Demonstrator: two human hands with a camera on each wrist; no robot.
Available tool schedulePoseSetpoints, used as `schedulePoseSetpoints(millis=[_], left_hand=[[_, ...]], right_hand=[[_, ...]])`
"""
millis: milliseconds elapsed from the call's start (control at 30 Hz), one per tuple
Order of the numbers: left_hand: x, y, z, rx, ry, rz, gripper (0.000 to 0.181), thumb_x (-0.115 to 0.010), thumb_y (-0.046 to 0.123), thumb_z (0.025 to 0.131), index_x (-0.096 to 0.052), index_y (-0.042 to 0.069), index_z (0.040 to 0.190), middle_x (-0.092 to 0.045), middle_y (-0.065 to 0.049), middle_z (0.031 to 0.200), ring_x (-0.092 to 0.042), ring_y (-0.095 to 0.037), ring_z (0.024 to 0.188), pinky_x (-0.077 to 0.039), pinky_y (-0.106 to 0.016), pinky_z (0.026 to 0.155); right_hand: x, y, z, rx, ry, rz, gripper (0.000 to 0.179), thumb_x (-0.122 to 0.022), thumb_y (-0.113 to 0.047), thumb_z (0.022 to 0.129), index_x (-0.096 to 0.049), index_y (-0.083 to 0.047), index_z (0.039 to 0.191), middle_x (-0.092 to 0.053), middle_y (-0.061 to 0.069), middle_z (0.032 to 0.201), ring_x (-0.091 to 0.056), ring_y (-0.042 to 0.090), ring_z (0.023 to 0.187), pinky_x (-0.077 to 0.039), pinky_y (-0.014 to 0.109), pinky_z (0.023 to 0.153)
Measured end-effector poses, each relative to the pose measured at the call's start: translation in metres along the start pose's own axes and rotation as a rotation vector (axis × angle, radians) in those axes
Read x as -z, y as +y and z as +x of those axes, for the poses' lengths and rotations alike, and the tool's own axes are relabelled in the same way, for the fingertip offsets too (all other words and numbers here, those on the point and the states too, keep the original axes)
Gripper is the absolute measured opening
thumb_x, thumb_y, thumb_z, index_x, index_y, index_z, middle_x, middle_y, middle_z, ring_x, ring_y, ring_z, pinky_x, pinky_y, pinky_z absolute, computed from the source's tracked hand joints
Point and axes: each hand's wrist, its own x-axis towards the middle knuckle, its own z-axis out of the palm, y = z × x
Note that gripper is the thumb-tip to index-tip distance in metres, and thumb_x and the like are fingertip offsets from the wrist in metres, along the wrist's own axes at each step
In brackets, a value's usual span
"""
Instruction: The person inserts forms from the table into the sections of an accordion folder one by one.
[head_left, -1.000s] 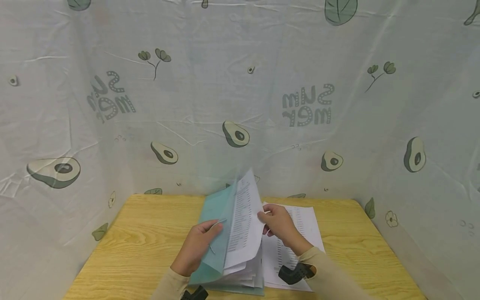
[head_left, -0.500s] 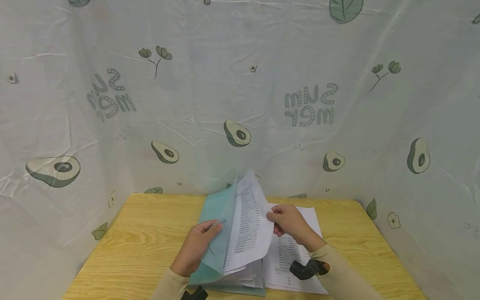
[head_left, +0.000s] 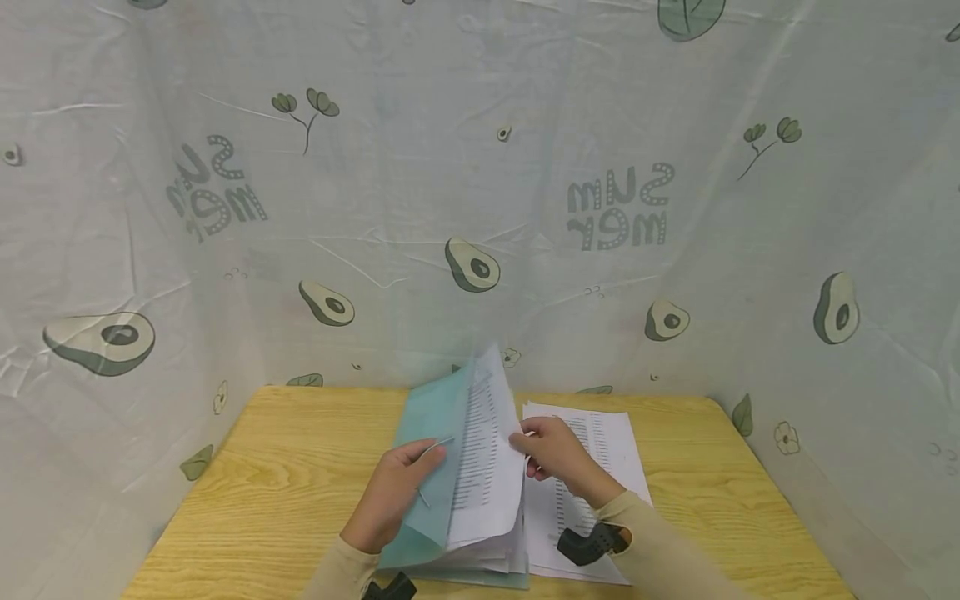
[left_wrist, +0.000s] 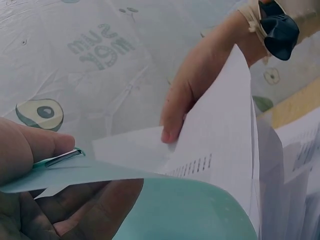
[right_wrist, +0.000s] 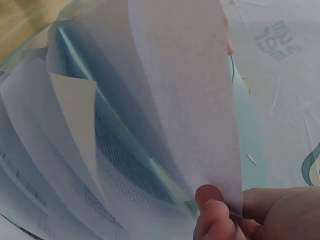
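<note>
A translucent teal folder stands partly raised on the table, packed with printed sheets. My left hand pinches its lifted cover, thumb above and fingers beneath; a thin cord or clip lies by the thumb in the left wrist view. With thumb and fingertips my right hand pinches the right edge of a white printed sheet inside the folder. More sheets fan out below it in the right wrist view. Flat under my right forearm lies another pile of printed paper.
The wood-grain table extends to both sides of the folder. A pale curtain with avocado prints hangs behind and around it. Dark camera mounts sit on both wrists.
My right hand pulled the sheet's edge slightly to the right, then brought it back left toward the folder. The left hand keeps its hold on the cover.
</note>
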Motion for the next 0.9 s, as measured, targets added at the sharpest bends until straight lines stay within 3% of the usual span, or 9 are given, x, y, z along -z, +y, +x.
schedulePoseSetpoints(millis=[233, 367, 500, 667, 900], left_hand=[[0.000, -0.001, 0.001, 0.009, -0.003, -0.001, 0.047, -0.066, 0.035, 0.103, -0.068, -0.001, 0.133, -0.072, -0.012, 0.120, -0.065, -0.014, 0.101, -0.056, -0.030, 0.079], [0.000, -0.002, 0.001, 0.005, -0.008, -0.012, 0.047, -0.067, 0.034, 0.102, -0.067, -0.001, 0.133, -0.073, -0.013, 0.119, -0.066, -0.014, 0.099, -0.056, -0.030, 0.077], [0.002, -0.002, 0.002, 0.010, -0.035, -0.029, 0.049, -0.067, 0.036, 0.102, -0.066, -0.001, 0.135, -0.075, -0.013, 0.113, -0.069, -0.014, 0.091, -0.057, -0.030, 0.072], [0.003, -0.003, 0.003, 0.009, -0.047, -0.034, 0.049, -0.066, 0.036, 0.102, -0.066, 0.000, 0.135, -0.075, -0.012, 0.112, -0.070, -0.014, 0.089, -0.058, -0.029, 0.071], [0.000, -0.003, 0.002, 0.002, -0.006, -0.023, 0.046, -0.068, 0.034, 0.101, -0.068, -0.001, 0.132, -0.071, -0.011, 0.122, -0.064, -0.014, 0.102, -0.056, -0.029, 0.078]], right_hand=[[-0.005, -0.001, 0.003, 0.029, 0.133, 0.037, 0.031, -0.064, -0.012, 0.099, -0.064, 0.002, 0.126, -0.066, 0.003, 0.067, -0.056, 0.013, 0.049, -0.050, 0.026, 0.049], [0.000, -0.003, 0.004, 0.036, 0.191, 0.034, 0.026, -0.065, -0.011, 0.099, -0.068, 0.003, 0.121, -0.062, 0.004, 0.061, -0.053, 0.012, 0.047, -0.050, 0.025, 0.049], [0.005, -0.002, 0.005, 0.030, 0.192, -0.003, 0.017, -0.065, -0.011, 0.100, -0.074, 0.001, 0.108, -0.058, 0.003, 0.058, -0.053, 0.012, 0.049, -0.049, 0.024, 0.049], [0.003, -0.005, 0.005, 0.021, 0.167, -0.019, 0.016, -0.065, -0.010, 0.100, -0.074, 0.001, 0.105, -0.058, 0.004, 0.060, -0.054, 0.012, 0.051, -0.048, 0.023, 0.049], [-0.008, -0.008, 0.013, 0.032, 0.126, 0.000, 0.016, -0.063, -0.010, 0.100, -0.074, 0.001, 0.104, -0.056, 0.001, 0.061, -0.051, 0.009, 0.050, -0.045, 0.021, 0.048]])
